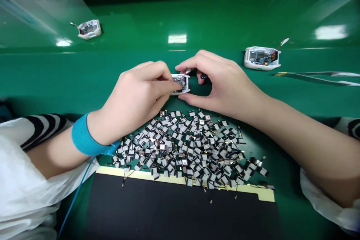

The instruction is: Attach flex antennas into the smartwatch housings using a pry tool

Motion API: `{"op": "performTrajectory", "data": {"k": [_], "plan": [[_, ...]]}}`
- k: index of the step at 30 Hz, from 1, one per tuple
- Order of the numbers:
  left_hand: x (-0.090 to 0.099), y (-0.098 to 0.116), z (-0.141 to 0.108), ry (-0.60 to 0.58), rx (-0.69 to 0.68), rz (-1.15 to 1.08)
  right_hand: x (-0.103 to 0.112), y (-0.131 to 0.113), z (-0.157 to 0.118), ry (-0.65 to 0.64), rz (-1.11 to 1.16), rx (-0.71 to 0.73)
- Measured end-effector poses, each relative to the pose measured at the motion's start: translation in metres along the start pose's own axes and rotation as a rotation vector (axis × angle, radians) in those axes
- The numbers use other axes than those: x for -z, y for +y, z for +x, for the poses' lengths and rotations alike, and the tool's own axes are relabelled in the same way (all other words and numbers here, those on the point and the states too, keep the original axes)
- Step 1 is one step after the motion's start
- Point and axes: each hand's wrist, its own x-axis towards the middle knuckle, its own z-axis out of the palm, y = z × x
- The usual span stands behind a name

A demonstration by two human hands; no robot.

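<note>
Left hand (135, 101) and right hand (222, 82), fingers clamped on open white housing (180, 83); wired patch antennas (182, 150) heaped just nearer; second housing (261, 58), tweezers (315, 78) on green desk (180, 18)

Man, that glossy green counter (225, 17) is shiny as wet paint, the little housing (186, 83) is smooth white plastic, the wristband (84, 137) looks like soft blue cloth, and the black sheet (174, 210) is totally matt with a cream paper edge (140, 175).
</note>
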Motion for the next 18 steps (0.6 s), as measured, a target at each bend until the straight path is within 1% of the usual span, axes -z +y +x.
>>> {"op": "performTrajectory", "data": {"k": [13,18], "plan": [[-0.0005,0.0019,0.0003,0.004,0.023,0.022,0.0004,0.0006,0.0003,-0.003,0.015,0.001],[-0.0008,0.0012,0.0004,0.031,-0.004,0.016,0.0001,0.0008,0.0000,0.002,0.013,0.005]]}}
